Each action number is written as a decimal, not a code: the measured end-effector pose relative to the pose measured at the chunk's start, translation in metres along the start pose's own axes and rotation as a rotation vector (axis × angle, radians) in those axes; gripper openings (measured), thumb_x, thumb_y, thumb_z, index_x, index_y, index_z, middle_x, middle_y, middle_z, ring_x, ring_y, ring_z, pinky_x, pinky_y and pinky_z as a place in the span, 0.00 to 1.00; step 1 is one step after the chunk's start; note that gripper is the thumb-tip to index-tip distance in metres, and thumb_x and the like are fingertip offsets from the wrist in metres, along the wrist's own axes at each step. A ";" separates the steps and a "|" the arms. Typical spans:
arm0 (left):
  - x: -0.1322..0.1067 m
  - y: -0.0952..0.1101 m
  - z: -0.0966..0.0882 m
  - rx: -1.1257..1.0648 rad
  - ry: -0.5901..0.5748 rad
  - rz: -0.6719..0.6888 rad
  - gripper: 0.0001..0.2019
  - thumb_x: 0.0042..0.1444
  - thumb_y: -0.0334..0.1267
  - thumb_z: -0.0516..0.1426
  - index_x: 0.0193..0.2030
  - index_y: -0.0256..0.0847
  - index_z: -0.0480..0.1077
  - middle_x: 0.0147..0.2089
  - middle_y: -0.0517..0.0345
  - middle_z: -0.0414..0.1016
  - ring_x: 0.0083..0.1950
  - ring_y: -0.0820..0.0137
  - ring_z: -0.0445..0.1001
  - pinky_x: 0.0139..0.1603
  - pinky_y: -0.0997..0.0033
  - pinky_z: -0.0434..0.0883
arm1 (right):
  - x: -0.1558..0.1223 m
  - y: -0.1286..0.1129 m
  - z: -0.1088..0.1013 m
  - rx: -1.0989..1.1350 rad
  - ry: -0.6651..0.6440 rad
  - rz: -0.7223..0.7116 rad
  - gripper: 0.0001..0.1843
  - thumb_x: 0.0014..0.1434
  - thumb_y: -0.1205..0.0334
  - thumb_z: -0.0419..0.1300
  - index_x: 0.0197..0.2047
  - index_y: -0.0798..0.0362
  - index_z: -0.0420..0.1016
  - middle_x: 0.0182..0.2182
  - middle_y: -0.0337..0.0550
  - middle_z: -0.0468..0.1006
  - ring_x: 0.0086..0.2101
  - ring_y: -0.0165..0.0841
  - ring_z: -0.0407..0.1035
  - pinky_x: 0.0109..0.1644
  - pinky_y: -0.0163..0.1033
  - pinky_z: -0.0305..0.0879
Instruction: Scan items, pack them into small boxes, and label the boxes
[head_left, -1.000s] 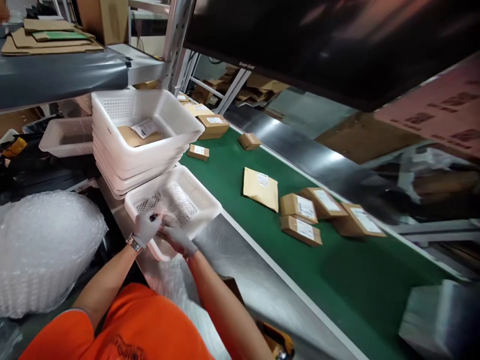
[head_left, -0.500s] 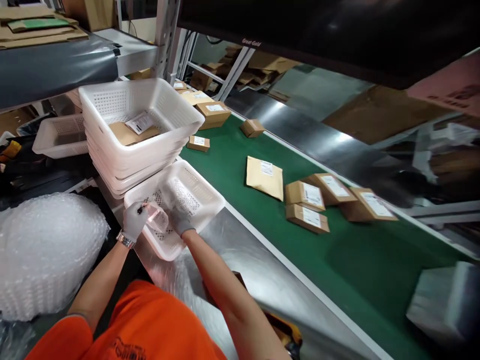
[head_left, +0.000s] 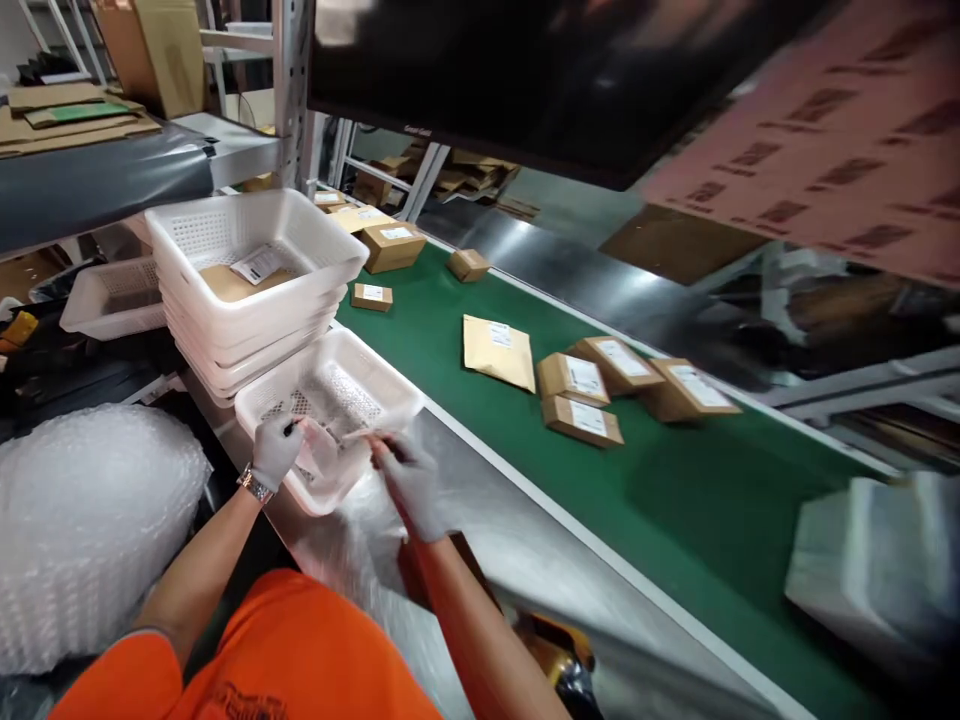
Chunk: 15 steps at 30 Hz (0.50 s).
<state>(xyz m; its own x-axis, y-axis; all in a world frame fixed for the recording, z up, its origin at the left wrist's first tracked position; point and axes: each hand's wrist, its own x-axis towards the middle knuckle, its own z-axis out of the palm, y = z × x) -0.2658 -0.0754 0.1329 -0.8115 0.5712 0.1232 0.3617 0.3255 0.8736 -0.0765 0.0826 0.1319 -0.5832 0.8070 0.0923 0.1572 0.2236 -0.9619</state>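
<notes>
My left hand (head_left: 276, 452), in a pale glove with bare fingertips and a watch at the wrist, is closed on a small clear, pinkish plastic bag (head_left: 319, 452). The bag hangs over the near part of a white perforated basket (head_left: 401, 392). At the basket's right near edge my right hand (head_left: 412, 488), gloved the same way, pinches the end of a thin pale strip (head_left: 360, 436). Whether that strip belongs to the bag I cannot tell. The basket rests on the metal table (head_left: 480, 500).
Stacked white baskets (head_left: 247, 345) stand behind, the top one holding a brown envelope and a labelled packet (head_left: 259, 263). A bubble-wrap roll (head_left: 97, 530) lies left. Labelled boxes (head_left: 574, 380) and a padded envelope (head_left: 498, 352) lie on the green conveyor (head_left: 480, 420). A dark monitor (head_left: 510, 90) hangs above.
My right hand has come back out of the basket toward its right near edge, now pinching a pale strip. My left hand stays on the plastic bag. The camera view has shifted.
</notes>
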 end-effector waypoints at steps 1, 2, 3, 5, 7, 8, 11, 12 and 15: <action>-0.003 0.006 0.004 -0.014 -0.013 0.022 0.07 0.68 0.32 0.66 0.40 0.42 0.87 0.39 0.54 0.90 0.42 0.63 0.85 0.47 0.66 0.77 | -0.015 -0.001 -0.001 0.020 -0.039 -0.028 0.16 0.68 0.44 0.68 0.44 0.45 0.92 0.37 0.44 0.90 0.34 0.40 0.77 0.42 0.45 0.73; -0.008 0.013 0.008 -0.025 -0.023 0.046 0.08 0.68 0.32 0.65 0.39 0.42 0.87 0.38 0.55 0.89 0.42 0.64 0.85 0.46 0.66 0.77 | -0.028 -0.001 0.000 0.004 -0.064 -0.055 0.15 0.67 0.44 0.69 0.43 0.44 0.92 0.35 0.43 0.90 0.33 0.41 0.77 0.42 0.45 0.73; -0.013 0.020 0.012 -0.030 -0.034 0.073 0.08 0.69 0.32 0.65 0.39 0.43 0.87 0.39 0.55 0.89 0.42 0.64 0.85 0.46 0.66 0.77 | -0.039 0.000 0.001 -0.036 -0.064 -0.081 0.13 0.66 0.46 0.69 0.43 0.43 0.92 0.35 0.44 0.90 0.33 0.41 0.78 0.42 0.45 0.73; -0.025 0.035 0.020 -0.033 -0.061 0.140 0.08 0.69 0.32 0.65 0.39 0.43 0.86 0.40 0.55 0.90 0.43 0.64 0.85 0.47 0.66 0.78 | -0.050 0.002 0.002 -0.168 -0.038 -0.125 0.12 0.66 0.49 0.68 0.44 0.43 0.92 0.40 0.46 0.92 0.36 0.42 0.80 0.45 0.45 0.74; -0.038 0.050 0.027 -0.038 -0.100 0.219 0.08 0.69 0.32 0.65 0.39 0.43 0.86 0.40 0.54 0.90 0.43 0.64 0.85 0.48 0.66 0.78 | -0.053 0.003 -0.001 -0.340 -0.070 -0.152 0.12 0.68 0.52 0.66 0.45 0.43 0.92 0.44 0.48 0.93 0.39 0.42 0.82 0.48 0.43 0.73; -0.044 0.058 0.031 -0.038 -0.123 0.253 0.08 0.69 0.32 0.64 0.38 0.43 0.85 0.40 0.54 0.89 0.43 0.65 0.85 0.48 0.66 0.78 | -0.052 0.002 -0.004 -0.430 -0.117 -0.162 0.12 0.70 0.53 0.64 0.46 0.43 0.91 0.46 0.49 0.93 0.41 0.43 0.83 0.48 0.42 0.71; -0.063 0.076 0.043 -0.030 -0.189 0.321 0.09 0.69 0.32 0.64 0.37 0.44 0.84 0.39 0.55 0.89 0.42 0.65 0.84 0.48 0.67 0.78 | -0.051 -0.004 -0.020 -0.669 -0.265 -0.170 0.15 0.73 0.60 0.60 0.50 0.44 0.90 0.50 0.51 0.93 0.42 0.43 0.83 0.45 0.41 0.68; -0.069 0.081 0.048 -0.025 -0.206 0.334 0.09 0.69 0.32 0.64 0.36 0.45 0.84 0.39 0.56 0.89 0.42 0.65 0.84 0.48 0.67 0.78 | -0.052 -0.006 -0.026 -0.733 -0.316 -0.156 0.17 0.72 0.65 0.59 0.52 0.44 0.90 0.51 0.52 0.93 0.42 0.43 0.83 0.45 0.41 0.68; -0.085 0.093 0.062 -0.015 -0.224 0.352 0.10 0.68 0.31 0.65 0.34 0.45 0.83 0.37 0.55 0.88 0.41 0.65 0.84 0.48 0.67 0.78 | -0.070 -0.007 -0.051 -0.787 -0.452 -0.125 0.22 0.65 0.73 0.59 0.53 0.48 0.90 0.48 0.54 0.92 0.40 0.44 0.83 0.47 0.43 0.71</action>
<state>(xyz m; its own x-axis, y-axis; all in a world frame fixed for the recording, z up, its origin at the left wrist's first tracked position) -0.1342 -0.0470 0.1744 -0.5188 0.7962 0.3114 0.5912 0.0710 0.8034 0.0042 0.0527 0.1455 -0.8632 0.4978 -0.0847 0.4724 0.7368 -0.4838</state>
